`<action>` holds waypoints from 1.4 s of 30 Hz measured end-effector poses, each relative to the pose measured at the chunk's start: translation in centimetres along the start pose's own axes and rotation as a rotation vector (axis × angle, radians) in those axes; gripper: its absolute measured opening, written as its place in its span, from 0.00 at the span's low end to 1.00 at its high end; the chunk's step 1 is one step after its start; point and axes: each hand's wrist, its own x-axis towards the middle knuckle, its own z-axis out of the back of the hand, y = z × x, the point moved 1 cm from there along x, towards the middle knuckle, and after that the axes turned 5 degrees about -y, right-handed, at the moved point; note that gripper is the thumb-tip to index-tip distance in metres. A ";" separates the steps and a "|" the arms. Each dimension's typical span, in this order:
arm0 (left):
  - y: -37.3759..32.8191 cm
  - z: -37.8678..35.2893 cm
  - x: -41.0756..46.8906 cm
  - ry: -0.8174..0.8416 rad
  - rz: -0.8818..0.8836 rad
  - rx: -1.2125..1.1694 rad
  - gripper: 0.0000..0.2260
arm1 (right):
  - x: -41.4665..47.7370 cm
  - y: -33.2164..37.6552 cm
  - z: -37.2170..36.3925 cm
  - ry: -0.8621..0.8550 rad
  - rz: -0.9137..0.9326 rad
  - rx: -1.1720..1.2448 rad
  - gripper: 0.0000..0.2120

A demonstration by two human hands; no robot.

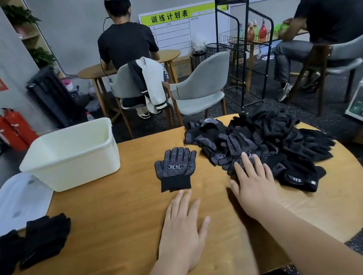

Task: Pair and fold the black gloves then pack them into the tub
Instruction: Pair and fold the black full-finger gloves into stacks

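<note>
A dotted black glove [175, 168] lies flat, fingers pointing away, in the middle of the wooden table [120, 239]. Just below its cuff my left hand [184, 228] is spread flat on the wood, holding nothing. To the right a pile of black gloves [260, 142] covers the table's far right part. My right hand [254, 183] lies open with straight fingers, its fingertips on the near edge of that pile. The cream tub [71, 157] stands at the far left of the table and looks empty.
Two plain black gloves [27, 245] lie at the table's left edge. The tub's clear lid [12, 203] lies flat beside the tub. Beyond the table are grey chairs [199, 88], two seated people, a black wire rack [244, 42] and two fire extinguishers [11, 128].
</note>
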 end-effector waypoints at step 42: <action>1.1 -0.2 -0.6 -0.195 -0.014 -0.261 0.06 | -5.5 2.7 0.1 -0.224 0.224 0.283 0.18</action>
